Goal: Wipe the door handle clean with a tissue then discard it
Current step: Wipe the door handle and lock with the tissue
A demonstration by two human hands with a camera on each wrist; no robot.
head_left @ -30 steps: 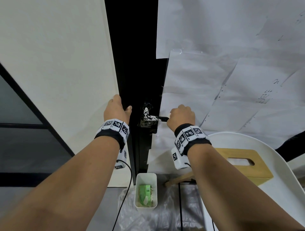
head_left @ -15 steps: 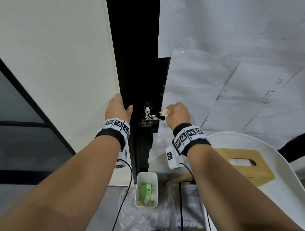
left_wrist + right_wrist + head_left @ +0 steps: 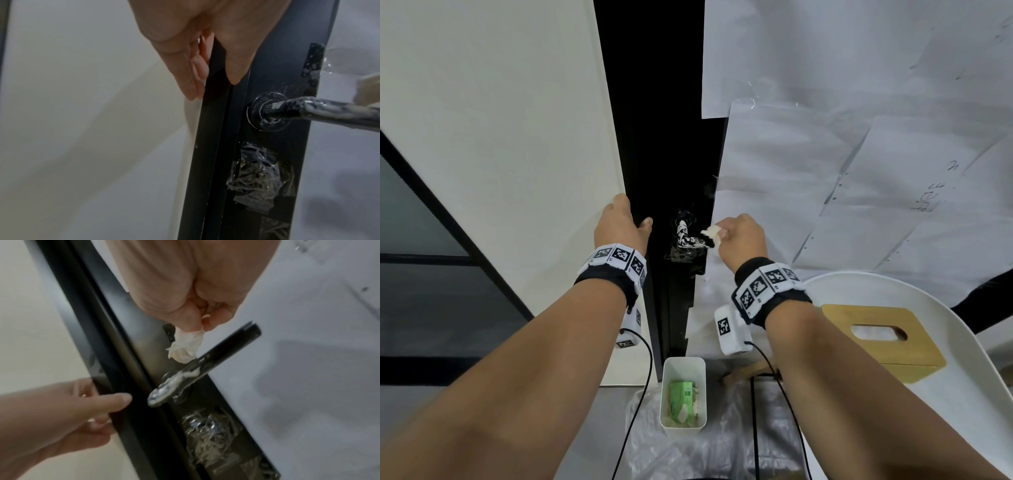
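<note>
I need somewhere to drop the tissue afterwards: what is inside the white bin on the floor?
The white bin holds a green packet and pale crumpled scraps. Whatever lies beneath them is covered.

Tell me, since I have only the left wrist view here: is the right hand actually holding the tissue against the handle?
Observer: Yes. The right wrist view shows the right hand pinching a crumpled tissue that touches the door handle partway along.
Operator: Is the handle's free end clean?
Observer: It looks bare black there; white smears run from the tissue down to the base.
Operator: Anywhere to discard it?
Observer: The head view shows a white bin on the floor below the handle.
</note>
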